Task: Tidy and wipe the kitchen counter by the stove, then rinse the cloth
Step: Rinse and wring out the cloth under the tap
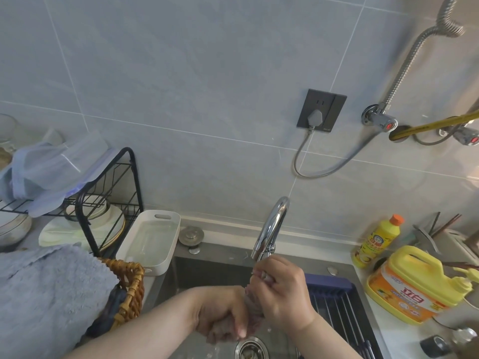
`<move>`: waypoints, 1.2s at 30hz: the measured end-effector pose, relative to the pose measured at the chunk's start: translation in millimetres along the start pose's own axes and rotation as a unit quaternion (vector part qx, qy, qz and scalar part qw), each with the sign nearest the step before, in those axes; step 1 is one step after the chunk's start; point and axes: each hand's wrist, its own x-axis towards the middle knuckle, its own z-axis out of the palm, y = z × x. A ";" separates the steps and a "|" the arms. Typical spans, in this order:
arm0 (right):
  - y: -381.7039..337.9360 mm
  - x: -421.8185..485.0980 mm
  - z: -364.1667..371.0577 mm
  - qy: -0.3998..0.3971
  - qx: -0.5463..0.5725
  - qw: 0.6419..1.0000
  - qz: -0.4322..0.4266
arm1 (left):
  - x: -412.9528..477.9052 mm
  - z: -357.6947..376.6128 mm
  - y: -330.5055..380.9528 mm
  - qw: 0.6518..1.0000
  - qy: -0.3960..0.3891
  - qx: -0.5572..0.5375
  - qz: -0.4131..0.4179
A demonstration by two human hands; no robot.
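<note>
**Cloth over the sink, both hands clamped on it**

Far left, a black dish rack (136, 177) stands on the counter with a pale blue cloth (49, 172) draped over its top shelf and plates (114, 224) stacked underneath. Below that, a thick grey-blue towel (46, 288) lies heaped over a wicker basket (132, 288), covering most of it. Just beside the basket is a white tray (145, 265) with a shallow pool of water in it, right up against the sink's edge. A round metal stopper (191, 233) sits on the ledge behind the sink (207, 270).

Now the action, dead centre. The left hand (223, 314) comes in low, fingers curled tight round the bottom end of the mauve-grey rag (252, 304), close above the drain (250, 348). The rag runs up from there as a twisted, bunched rope. The right hand (282, 291) has the top end, fingers wrapped and pinching it directly under the spout of the chrome faucet (272, 226). So the rag is held in the air over the basin, stretched between two closed fists. Whether water is running, I can't tell.

To the right, a dark blue slatted rack (334, 299) lies across the sink's right side. On the wall above, a dark socket (321, 110) has a grey plug in it. On the right counter are a slim yellow bottle (378, 242) with an orange cap and, nearer, a big yellow detergent jug (409, 286). High on the wall is a chrome valve (378, 117) with a red dot.
</note>
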 end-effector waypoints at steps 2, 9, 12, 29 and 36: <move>-3.1 2.5 -2.1 -0.013 -0.012 0.997 0.071 | -7.3 6.6 4.9 0.998 0.055 0.012 0.003; -16.1 0.9 -14.4 0.040 0.086 0.969 0.230 | -21.6 10.8 0.1 0.967 0.229 -0.004 0.108; -21.6 -4.8 -19.2 0.031 0.122 0.950 0.286 | -24.3 15.9 -2.7 0.952 0.274 -0.038 0.132; -40.7 -39.2 -104.7 -0.001 0.185 0.955 0.233 | -27.9 91.9 28.0 0.918 0.344 0.050 0.191; -49.3 -49.7 -130.2 0.005 0.082 0.974 0.210 | -37.1 122.3 58.7 0.854 0.429 0.034 0.292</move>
